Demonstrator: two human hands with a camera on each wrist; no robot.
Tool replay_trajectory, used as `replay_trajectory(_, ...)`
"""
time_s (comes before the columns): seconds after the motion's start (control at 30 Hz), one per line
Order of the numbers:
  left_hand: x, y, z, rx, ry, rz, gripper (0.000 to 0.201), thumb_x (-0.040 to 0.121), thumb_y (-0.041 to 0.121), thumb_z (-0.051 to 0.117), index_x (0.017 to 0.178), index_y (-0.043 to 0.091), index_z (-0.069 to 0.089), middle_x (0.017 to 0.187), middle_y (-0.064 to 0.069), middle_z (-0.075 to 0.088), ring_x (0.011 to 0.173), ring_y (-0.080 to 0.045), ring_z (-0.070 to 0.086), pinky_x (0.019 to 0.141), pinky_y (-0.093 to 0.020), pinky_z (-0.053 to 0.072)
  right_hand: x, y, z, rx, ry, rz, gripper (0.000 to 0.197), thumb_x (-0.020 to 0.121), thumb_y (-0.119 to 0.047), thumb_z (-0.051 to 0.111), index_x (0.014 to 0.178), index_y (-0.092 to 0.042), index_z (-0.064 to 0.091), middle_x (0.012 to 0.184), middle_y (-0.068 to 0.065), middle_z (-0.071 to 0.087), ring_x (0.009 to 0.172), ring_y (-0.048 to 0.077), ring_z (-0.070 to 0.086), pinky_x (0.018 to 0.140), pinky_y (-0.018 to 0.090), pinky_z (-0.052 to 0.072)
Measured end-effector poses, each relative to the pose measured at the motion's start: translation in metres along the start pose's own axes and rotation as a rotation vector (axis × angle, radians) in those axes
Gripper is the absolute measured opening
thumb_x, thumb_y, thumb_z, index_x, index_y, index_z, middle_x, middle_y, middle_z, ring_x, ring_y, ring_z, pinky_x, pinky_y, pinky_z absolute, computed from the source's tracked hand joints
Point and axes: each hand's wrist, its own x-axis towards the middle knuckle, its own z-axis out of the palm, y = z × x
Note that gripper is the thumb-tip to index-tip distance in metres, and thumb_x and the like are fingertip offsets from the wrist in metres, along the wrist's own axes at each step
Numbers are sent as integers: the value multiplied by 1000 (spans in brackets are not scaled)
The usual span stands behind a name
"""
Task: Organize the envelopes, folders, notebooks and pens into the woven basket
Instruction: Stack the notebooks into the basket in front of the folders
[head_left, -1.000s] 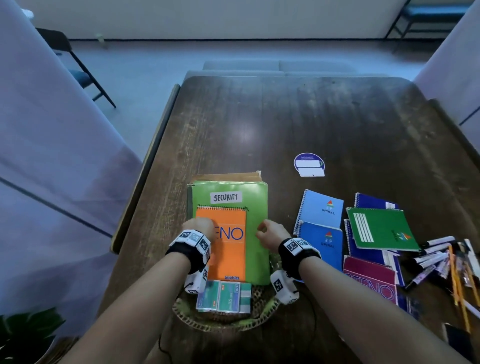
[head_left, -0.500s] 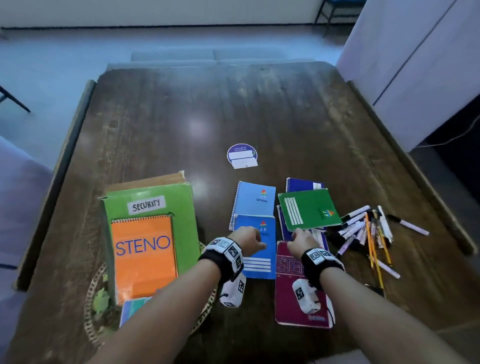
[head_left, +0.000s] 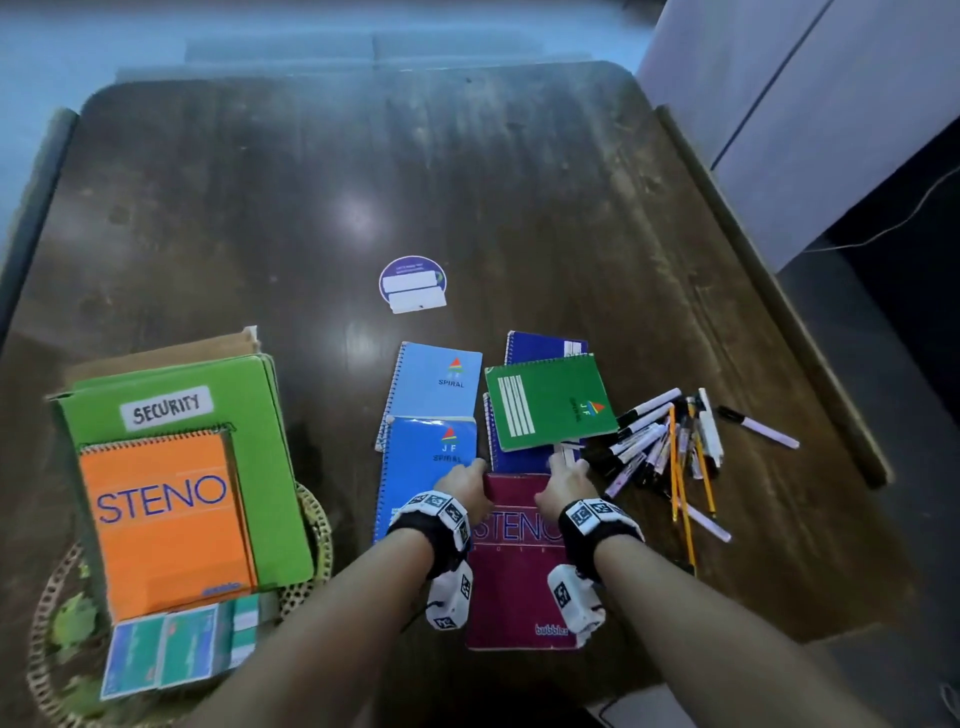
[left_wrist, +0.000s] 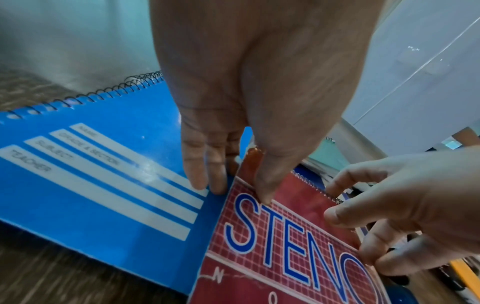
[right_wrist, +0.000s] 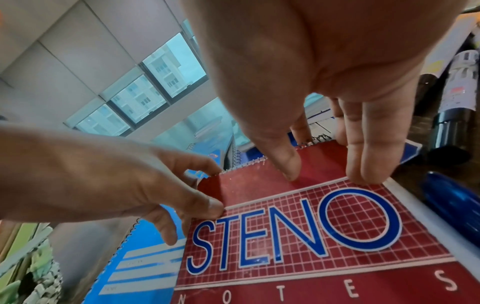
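Observation:
A maroon STENO notebook (head_left: 519, 587) (left_wrist: 285, 257) (right_wrist: 298, 236) lies on the table close to me, its left edge over a blue spiral notebook (head_left: 426, 462) (left_wrist: 91, 174). My left hand (head_left: 465, 486) (left_wrist: 233, 191) pinches its top left corner, thumb on the cover. My right hand (head_left: 566, 483) (right_wrist: 327, 176) grips the top right corner, thumb on the cover and fingers at the right edge. At the left, the woven basket (head_left: 317, 519) holds a green SECURITY folder (head_left: 228, 395), an orange STENO notebook (head_left: 166, 519) and teal envelopes (head_left: 171, 649).
Beyond my hands lie a light blue notebook (head_left: 441, 379), a green notebook (head_left: 550, 405) and a dark blue one (head_left: 545, 345). Several pens and pencils (head_left: 670, 447) are heaped at the right, one pen (head_left: 758, 428) near the table's raised right edge. A round sticker (head_left: 413, 283) sits mid-table.
Both hands left the orange notebook in the basket and moved right. The left hand crossed the blue notebook; both now hold the maroon notebook's top corners.

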Motion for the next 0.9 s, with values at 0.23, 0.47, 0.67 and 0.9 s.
replay_trajectory(0.23,6,7,-22,-130,-8,-8,16,94,17,52,107,12,46,106,-14,61,90,-30,60,70,-37,48,6,-1,-21,-24,-24,-75,49,87,-27,63,130,-21,40,139,16,32,97,31,61,72,38,54)
replay_trajectory(0.47,-15,-15,-62,-461,-19,76,16,95,16,54,104,19,42,105,-18,63,82,-24,61,82,-49,55,0,-5,-38,420,-39,-63,57,83,-28,54,136,-21,35,117,8,60,90,24,62,76,36,51)
replay_trajectory(0.67,-38,-34,-91,-868,84,99,38,91,28,67,119,17,44,118,-27,63,87,-27,66,85,-58,54,-12,-30,-53,769,-113,-188,19,96,-12,48,112,-15,56,102,11,70,87,24,69,82,46,58)
replay_trajectory(0.9,-78,-71,-117,-1016,157,137,27,96,17,65,119,22,53,114,-8,70,95,-20,68,82,-32,58,-35,-109,-74,829,-30,-340,15,97,-12,43,102,-21,54,98,3,67,88,21,65,83,41,54)
